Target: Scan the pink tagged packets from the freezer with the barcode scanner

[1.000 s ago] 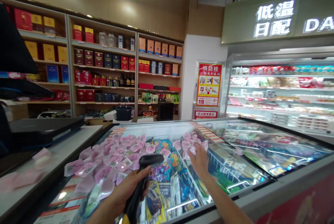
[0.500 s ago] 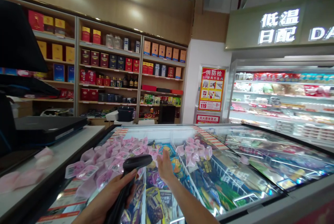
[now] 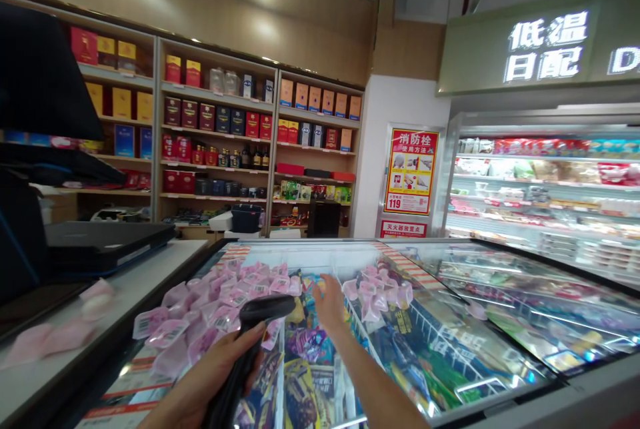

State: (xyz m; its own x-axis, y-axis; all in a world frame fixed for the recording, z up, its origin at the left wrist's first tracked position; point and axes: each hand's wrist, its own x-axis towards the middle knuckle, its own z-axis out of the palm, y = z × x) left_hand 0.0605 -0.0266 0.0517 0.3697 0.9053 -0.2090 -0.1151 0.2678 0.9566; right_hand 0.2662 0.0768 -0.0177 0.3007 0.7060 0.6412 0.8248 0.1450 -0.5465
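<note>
Scanner point(image 3: 267, 308) in the left grip point(image 3: 235, 349); right grip point(image 3: 329, 306) empty.
The left curls round the handle, likely to aim the head over the pink packs point(image 3: 220, 296); the right, fingers spread, hovers between their two piles on the freezer's point(image 3: 590, 386) glass, perhaps parted to stay distinct. A counter point(image 3: 143, 276) flanks it; stocked shelves point(image 3: 157, 129) stand beyond.

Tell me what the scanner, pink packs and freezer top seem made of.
Scanner: probably hard plastic, black with a soft sheen. Pink packs: likely thin plastic, shiny and translucent. Freezer top: apparently glass, given bright reflections and goods showing through; clear plastic is possible.
</note>
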